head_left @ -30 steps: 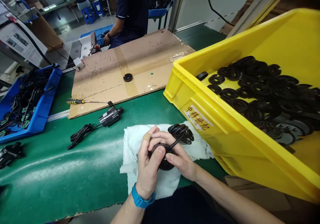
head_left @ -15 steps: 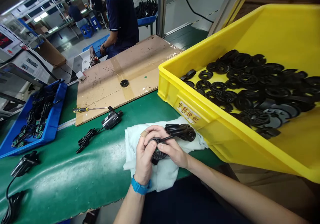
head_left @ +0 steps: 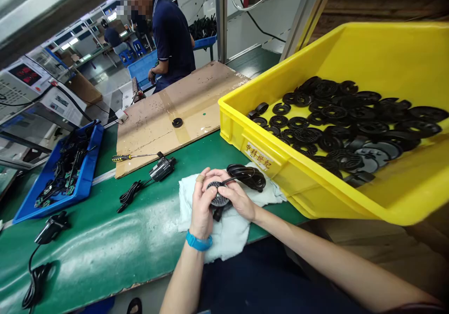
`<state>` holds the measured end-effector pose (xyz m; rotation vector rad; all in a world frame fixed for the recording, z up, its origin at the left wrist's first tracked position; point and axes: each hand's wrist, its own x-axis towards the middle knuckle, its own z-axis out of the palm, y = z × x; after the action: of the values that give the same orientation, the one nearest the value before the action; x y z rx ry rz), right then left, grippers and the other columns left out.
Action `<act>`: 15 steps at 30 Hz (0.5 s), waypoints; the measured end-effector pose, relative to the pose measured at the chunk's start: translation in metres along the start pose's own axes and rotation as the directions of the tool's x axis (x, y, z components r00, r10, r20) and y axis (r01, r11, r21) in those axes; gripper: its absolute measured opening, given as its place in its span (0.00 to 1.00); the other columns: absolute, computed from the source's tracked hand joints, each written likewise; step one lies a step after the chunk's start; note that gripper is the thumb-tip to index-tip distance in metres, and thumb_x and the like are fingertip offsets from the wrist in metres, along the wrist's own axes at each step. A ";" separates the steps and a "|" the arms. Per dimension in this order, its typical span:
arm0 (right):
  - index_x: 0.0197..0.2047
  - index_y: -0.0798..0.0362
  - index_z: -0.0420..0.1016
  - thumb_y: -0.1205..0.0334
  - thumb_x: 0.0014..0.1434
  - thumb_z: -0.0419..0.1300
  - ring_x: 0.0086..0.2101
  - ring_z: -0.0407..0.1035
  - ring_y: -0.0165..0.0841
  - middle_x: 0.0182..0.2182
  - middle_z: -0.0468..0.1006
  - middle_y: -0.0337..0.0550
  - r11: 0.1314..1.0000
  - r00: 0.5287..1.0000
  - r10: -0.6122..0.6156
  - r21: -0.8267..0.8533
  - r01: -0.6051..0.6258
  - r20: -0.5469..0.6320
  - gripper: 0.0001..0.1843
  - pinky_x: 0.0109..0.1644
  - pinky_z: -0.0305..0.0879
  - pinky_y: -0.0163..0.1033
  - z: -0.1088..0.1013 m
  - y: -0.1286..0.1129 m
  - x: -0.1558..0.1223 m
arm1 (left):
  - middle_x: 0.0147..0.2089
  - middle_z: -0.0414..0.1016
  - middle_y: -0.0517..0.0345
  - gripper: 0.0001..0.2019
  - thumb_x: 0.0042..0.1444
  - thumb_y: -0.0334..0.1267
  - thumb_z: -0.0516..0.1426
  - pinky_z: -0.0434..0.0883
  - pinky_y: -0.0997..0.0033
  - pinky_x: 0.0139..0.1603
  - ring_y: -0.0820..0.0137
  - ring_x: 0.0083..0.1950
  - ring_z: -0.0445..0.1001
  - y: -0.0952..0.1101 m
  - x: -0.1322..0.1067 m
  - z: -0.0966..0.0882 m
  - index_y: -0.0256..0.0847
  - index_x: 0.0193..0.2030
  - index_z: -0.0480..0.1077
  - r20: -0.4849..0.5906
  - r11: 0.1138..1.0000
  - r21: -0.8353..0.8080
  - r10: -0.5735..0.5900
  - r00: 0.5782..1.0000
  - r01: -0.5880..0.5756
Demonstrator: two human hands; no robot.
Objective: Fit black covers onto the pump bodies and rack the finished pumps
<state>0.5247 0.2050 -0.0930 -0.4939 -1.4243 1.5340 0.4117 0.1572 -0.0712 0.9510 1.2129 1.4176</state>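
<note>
Over a white cloth (head_left: 229,239), both hands close round a small black corded pump (head_left: 220,199) with a round slotted cover facing up. My left hand (head_left: 202,206) wraps its left side, the thumb resting on the cover. On the other side, my right hand (head_left: 240,198) grips it with the thumb pressed on the cover too. The pump's coiled black cable (head_left: 250,177) lies beyond the right hand, over the cloth. A dark stub pokes out below the cover. The fingers hide the pump's underside.
To the right stands a yellow bin (head_left: 280,164) of black slotted discs. A similar pump (head_left: 162,168), a screwdriver (head_left: 122,158) and cardboard (head_left: 147,136) bearing one black ring (head_left: 177,122) lie ahead. Another pump (head_left: 52,227) and a blue tray (head_left: 79,188) are left. A co-worker (head_left: 173,38) is beyond.
The view has shifted slightly. Both hands keep hold of the pump, and its slotted cover now shows brighter and more fully between the thumbs.
</note>
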 end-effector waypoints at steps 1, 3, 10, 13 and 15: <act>0.49 0.52 0.74 0.43 0.66 0.55 0.55 0.68 0.43 0.47 0.76 0.49 1.000 1.000 0.002 -0.006 -0.002 0.004 0.21 0.68 0.59 0.52 0.000 0.000 0.001 | 0.67 0.71 0.45 0.27 0.61 0.48 0.59 0.69 0.57 0.66 0.56 0.67 0.70 0.002 0.002 -0.002 0.39 0.64 0.68 0.010 1.000 0.014 -0.009 1.000 0.009; 0.52 0.51 0.72 0.43 0.67 0.55 0.54 0.68 0.41 0.49 0.75 0.49 1.000 1.000 0.011 -0.024 -0.011 0.017 0.22 0.64 0.63 0.49 -0.001 0.000 0.004 | 0.66 0.71 0.46 0.26 0.62 0.49 0.57 0.68 0.57 0.66 0.57 0.67 0.71 0.005 0.004 -0.004 0.40 0.64 0.68 0.027 0.999 0.047 -0.001 1.000 0.000; 0.50 0.51 0.71 0.46 0.69 0.51 0.46 0.70 0.39 0.44 0.75 0.46 0.998 0.999 0.023 -0.051 -0.022 0.026 0.18 0.56 0.67 0.47 -0.004 -0.005 -0.001 | 0.70 0.68 0.48 0.36 0.58 0.44 0.58 0.66 0.52 0.68 0.56 0.67 0.69 0.000 -0.004 -0.011 0.42 0.73 0.57 0.172 0.986 0.138 0.070 0.983 -0.094; 0.49 0.51 0.71 0.46 0.68 0.54 0.47 0.70 0.41 0.44 0.75 0.46 0.997 0.998 0.030 -0.071 -0.027 0.046 0.18 0.56 0.66 0.48 -0.008 -0.008 -0.001 | 0.69 0.68 0.48 0.36 0.55 0.41 0.59 0.63 0.50 0.70 0.55 0.69 0.67 -0.002 -0.002 -0.012 0.43 0.71 0.60 0.190 0.991 0.087 0.085 0.978 -0.103; 0.48 0.51 0.71 0.46 0.66 0.56 0.46 0.69 0.40 0.45 0.75 0.45 0.995 0.992 0.047 -0.090 -0.037 0.115 0.17 0.54 0.66 0.47 -0.012 -0.011 0.000 | 0.69 0.67 0.48 0.35 0.54 0.42 0.60 0.62 0.50 0.71 0.53 0.70 0.65 -0.003 0.000 -0.013 0.43 0.70 0.62 0.186 0.991 0.065 0.101 0.977 -0.115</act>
<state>0.5381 0.2099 -0.0854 -0.4963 -1.5858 1.5604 0.4001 0.1547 -0.0768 1.1878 1.0983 1.3440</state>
